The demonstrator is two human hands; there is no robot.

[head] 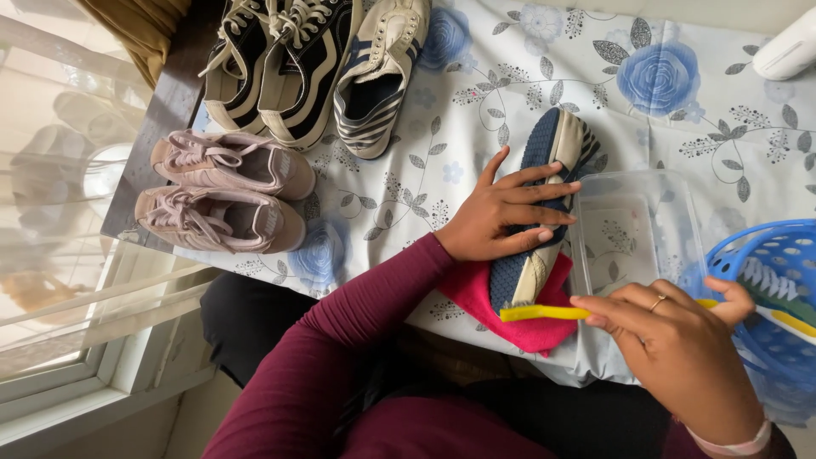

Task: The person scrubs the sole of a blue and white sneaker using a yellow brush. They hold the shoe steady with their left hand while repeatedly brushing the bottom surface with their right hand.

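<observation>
Left grip (501,212) lies flat and open on the upturned shoe (544,204), its long axis running away from the body; right grip (671,331), closed on the yellow brush (544,313), sits just right of the heel.

Blue, pink and yellow on our table

We see a navy-soled shoe (534,246), pink cloth (518,319), yellow brush (544,313), blue basket (769,280), blue-flowered white tablecloth (680,93), dusty-pink sneakers (223,191).

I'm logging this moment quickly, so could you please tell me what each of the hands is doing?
Left hand: open, fingers spread, pressing on the upturned shoe.
Right hand: closed around the yellow brush handle.
</observation>
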